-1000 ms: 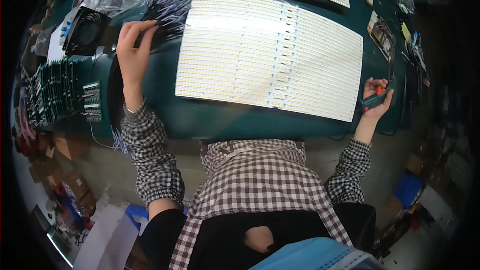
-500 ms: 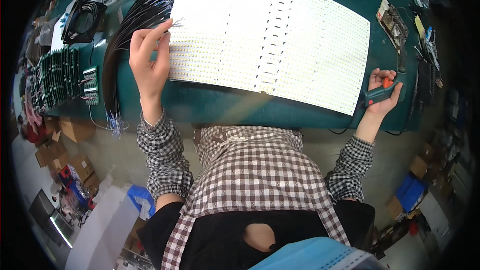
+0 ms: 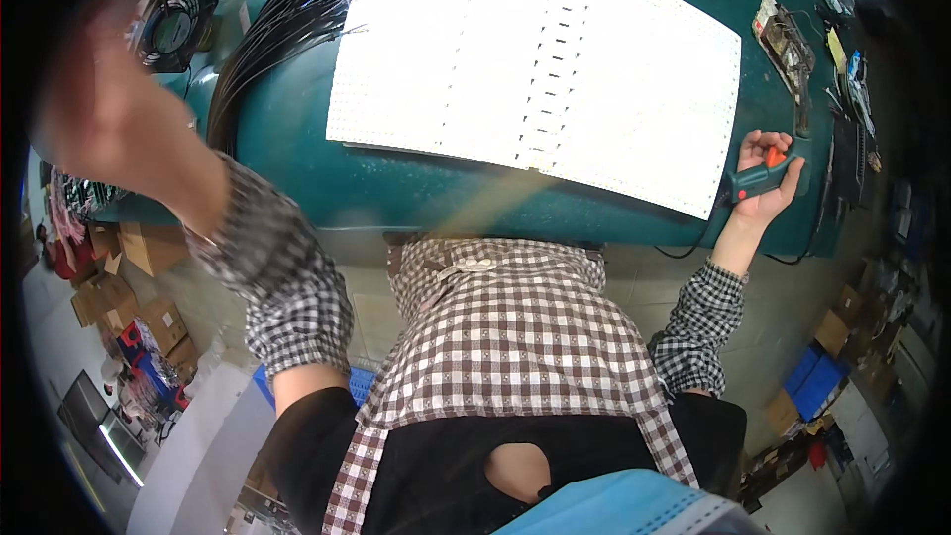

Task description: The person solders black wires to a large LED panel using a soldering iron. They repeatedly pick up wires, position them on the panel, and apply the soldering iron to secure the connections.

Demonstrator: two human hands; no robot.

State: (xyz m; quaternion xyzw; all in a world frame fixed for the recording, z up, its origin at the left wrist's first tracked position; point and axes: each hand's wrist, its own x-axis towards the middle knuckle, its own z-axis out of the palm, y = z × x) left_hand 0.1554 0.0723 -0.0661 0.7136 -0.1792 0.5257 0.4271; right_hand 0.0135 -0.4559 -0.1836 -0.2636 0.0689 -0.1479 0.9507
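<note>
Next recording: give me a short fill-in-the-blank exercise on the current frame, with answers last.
1. The green tool is in the person's ____ hand.
2. The large panel looks ____ in colour.
3. The bundle of dark wires lies mainly on the panel's ____ side.
4. The tabletop is dark ____.

Missing words: right; white; left; green.

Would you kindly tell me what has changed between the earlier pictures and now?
The left hand has swung left, away from the white panel, and now shows blurred at the view's far left; whether it holds anything is unclear. The right hand still holds the green tool, beside the panel's right edge.
</note>
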